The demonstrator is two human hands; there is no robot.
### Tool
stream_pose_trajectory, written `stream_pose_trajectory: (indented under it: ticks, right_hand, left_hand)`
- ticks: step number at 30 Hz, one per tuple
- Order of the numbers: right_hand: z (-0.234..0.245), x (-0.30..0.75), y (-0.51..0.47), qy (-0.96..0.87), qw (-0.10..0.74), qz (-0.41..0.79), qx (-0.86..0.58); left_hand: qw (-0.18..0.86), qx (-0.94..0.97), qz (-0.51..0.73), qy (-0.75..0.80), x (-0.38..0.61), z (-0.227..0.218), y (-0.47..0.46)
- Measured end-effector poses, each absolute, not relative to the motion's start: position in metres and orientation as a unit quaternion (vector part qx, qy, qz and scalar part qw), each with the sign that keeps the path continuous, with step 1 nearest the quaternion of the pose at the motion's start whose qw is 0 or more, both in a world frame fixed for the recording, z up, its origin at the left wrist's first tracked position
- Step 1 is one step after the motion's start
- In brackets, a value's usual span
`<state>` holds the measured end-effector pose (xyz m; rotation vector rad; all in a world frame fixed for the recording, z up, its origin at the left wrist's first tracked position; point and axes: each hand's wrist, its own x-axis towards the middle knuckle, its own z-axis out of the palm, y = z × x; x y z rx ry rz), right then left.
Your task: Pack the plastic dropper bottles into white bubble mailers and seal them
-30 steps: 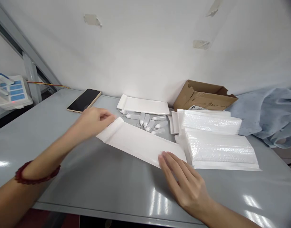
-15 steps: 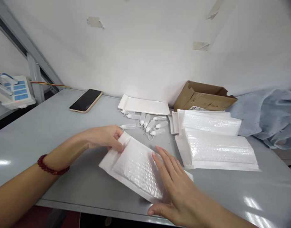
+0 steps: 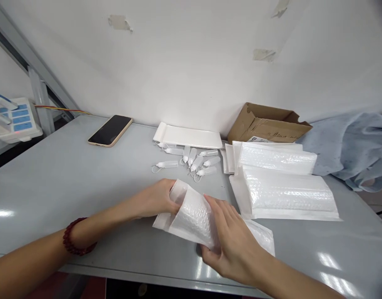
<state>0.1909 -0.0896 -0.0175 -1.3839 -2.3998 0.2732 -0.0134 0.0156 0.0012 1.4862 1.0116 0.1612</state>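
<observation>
A white bubble mailer (image 3: 194, 216) lies near the front edge of the grey table (image 3: 69, 178), its mouth bulging upward. My left hand (image 3: 158, 199) grips the open end, fingers curled at the mouth. My right hand (image 3: 231, 245) is closed on the mailer's middle, thumb underneath and fingers on top. A red bead bracelet is on my left wrist. Several small white dropper bottles (image 3: 191, 160) lie loose behind the mailer.
Two stacks of bubble mailers (image 3: 284, 187) sit to the right. A flat white mailer (image 3: 187, 136) and a cardboard box (image 3: 265, 124) lie by the wall. A phone (image 3: 110, 130) rests back left, blue cloth (image 3: 353, 145) far right, a white device (image 3: 13, 118) far left.
The mailer was drawn toward me and turned bubble side up. Both hands closed on it and its mouth now bulges open.
</observation>
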Motion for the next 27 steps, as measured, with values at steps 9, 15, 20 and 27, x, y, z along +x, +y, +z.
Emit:
stream_pose_trajectory:
  ticks: [9,15,20,27]
  right_hand:
    - [-0.019,0.193,-0.084,-0.836,0.181,0.099,-0.509]
    - [-0.02,0.195,-0.085,-0.821,0.197,0.132,-0.52]
    - [-0.021,0.198,-0.085,-0.799,0.206,0.138,-0.547]
    - [-0.018,0.197,-0.082,-0.794,0.182,0.154,-0.559]
  left_hand:
    - [0.588,0.65,0.105,0.469,-0.01,-0.005,0.014]
    - [0.46,0.719,0.121,0.507,-0.029,-0.002,0.035]
    - [0.225,0.786,0.184,0.546,-0.056,-0.006,0.066]
    - [0.287,0.807,0.099,0.507,-0.069,0.002,0.078]
